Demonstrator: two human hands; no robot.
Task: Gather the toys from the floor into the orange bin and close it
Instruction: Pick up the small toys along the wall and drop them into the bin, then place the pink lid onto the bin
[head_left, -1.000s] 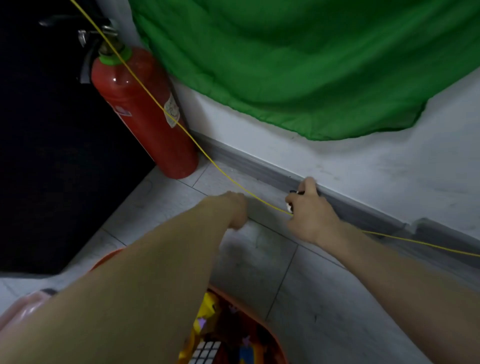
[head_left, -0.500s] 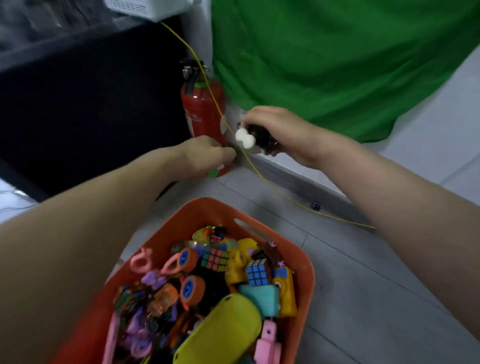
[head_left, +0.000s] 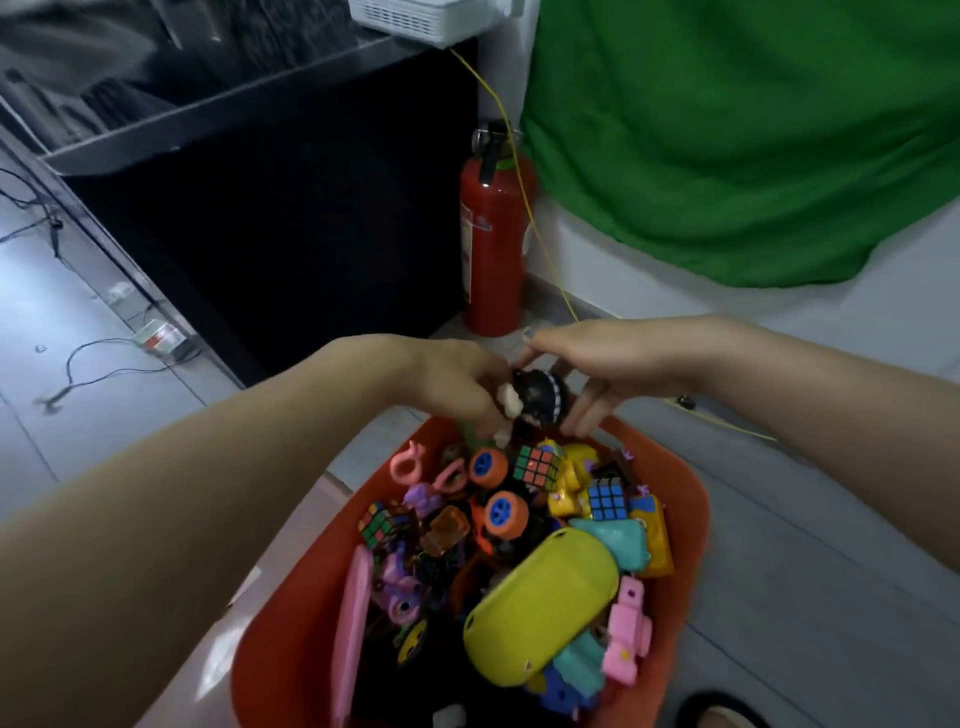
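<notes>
Orange bin, lid off, standing on the floor and heaped with toys: three small puzzle cubes, an orange-wheeled car, a yellow oval case, pink and teal pieces. A black round toy with a white part is above the bin's far rim.

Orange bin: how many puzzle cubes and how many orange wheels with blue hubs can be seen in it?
Puzzle cubes: 3
Orange wheels with blue hubs: 2
Total: 5, all lying in the orange bin.
</notes>
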